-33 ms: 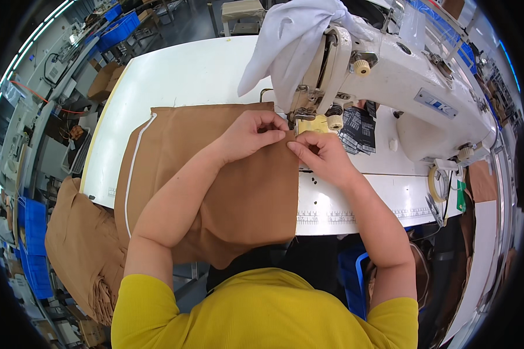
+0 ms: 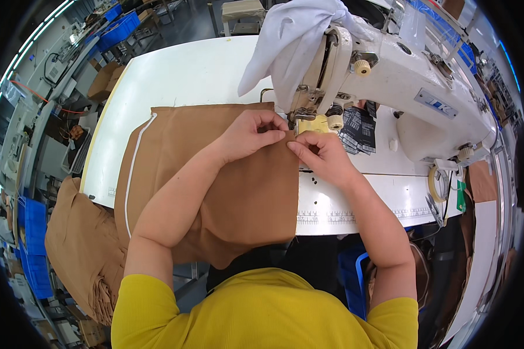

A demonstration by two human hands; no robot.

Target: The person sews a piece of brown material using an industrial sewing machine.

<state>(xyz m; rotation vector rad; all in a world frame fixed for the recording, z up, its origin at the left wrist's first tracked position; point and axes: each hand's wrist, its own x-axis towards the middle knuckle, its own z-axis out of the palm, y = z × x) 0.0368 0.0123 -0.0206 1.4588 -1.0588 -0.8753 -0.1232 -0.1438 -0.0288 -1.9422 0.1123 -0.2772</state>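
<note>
A brown fabric panel [image 2: 174, 136] with a white cord or strip along its left side lies on the white sewing table [image 2: 174, 70] and droops over the front edge. My left hand [image 2: 253, 135] pinches the cloth's right edge close to the needle area of the sewing machine [image 2: 384, 75]. Right beside it, my right hand [image 2: 323, 154] grips the same edge between thumb and forefinger. Both hands are just in front of the presser foot, which is partly hidden behind the fingers.
White cloth [image 2: 291, 41] drapes over the machine head. Black printed labels [image 2: 358, 131] lie under its arm. Thread snips [image 2: 434, 208] and a tape roll [image 2: 436, 183] hang at the table's right. A stack of brown fabric [image 2: 84, 250] hangs at the left.
</note>
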